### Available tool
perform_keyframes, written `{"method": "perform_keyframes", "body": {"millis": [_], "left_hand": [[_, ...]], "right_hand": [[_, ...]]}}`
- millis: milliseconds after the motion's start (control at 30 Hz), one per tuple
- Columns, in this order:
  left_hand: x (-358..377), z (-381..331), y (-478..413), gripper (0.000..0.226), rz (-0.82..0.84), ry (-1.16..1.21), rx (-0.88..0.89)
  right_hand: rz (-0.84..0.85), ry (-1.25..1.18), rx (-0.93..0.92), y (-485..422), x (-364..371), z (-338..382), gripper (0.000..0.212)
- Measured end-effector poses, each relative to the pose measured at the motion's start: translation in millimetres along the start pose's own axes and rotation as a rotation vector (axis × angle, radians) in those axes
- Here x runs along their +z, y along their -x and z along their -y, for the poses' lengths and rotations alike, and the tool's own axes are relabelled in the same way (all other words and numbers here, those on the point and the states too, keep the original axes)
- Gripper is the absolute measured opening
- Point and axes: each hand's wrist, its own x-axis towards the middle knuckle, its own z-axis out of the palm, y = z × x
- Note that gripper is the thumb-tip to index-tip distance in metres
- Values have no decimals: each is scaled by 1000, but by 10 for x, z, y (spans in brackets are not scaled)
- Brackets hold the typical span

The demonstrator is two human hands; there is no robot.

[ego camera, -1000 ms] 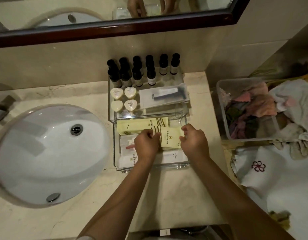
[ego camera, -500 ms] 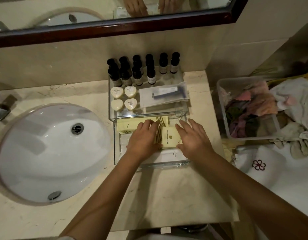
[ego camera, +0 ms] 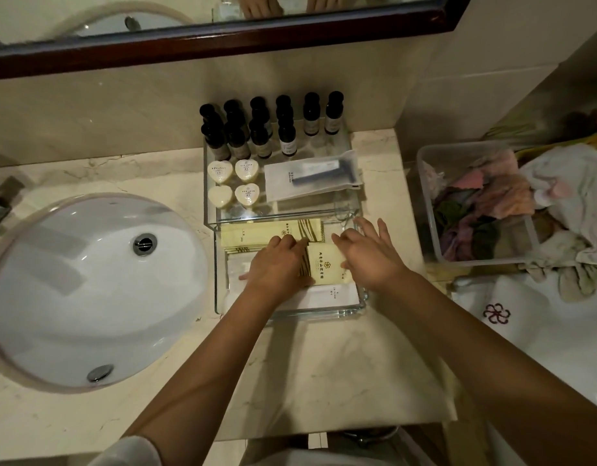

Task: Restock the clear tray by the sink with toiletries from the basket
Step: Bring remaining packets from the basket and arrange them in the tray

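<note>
In the head view, a second ago both hands pinched the yellow packet (ego camera: 327, 267) with curled fingers. Now the fingers are laid out. The left hand (ego camera: 278, 262) rests flat on the striped packets (ego camera: 273, 235) and on the left edge of the yellow packet, holding nothing. The right hand (ego camera: 371, 253) has its fingers spread wide, and only the tips touch the packet's right edge. The packet lies in the front part of the clear tray (ego camera: 290, 312), just beside the sink (ego camera: 72, 297). It seems this item is placed and is only being straightened.

The packet shows a small flower logo and a vertical line of Chinese characters, too small to read surely. The labels on the dark bottles (ego camera: 287, 139) and the heart soaps (ego camera: 246, 169) cannot be read.
</note>
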Motion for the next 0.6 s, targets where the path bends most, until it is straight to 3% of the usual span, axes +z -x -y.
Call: {"method": "perform_keyframes", "body": {"millis": [200, 433, 600], "left_hand": [[86, -41, 8, 73, -51, -58, 0], [77, -54, 40, 51, -161, -65, -12], [72, -117, -24, 36, -156, -34, -53]], "right_hand": [[-40, 13, 5, -2, 80, 10, 62], [-234, -83, 18, 118, 147, 10, 58], [-201, -102, -28, 153, 224, 26, 51]]}}
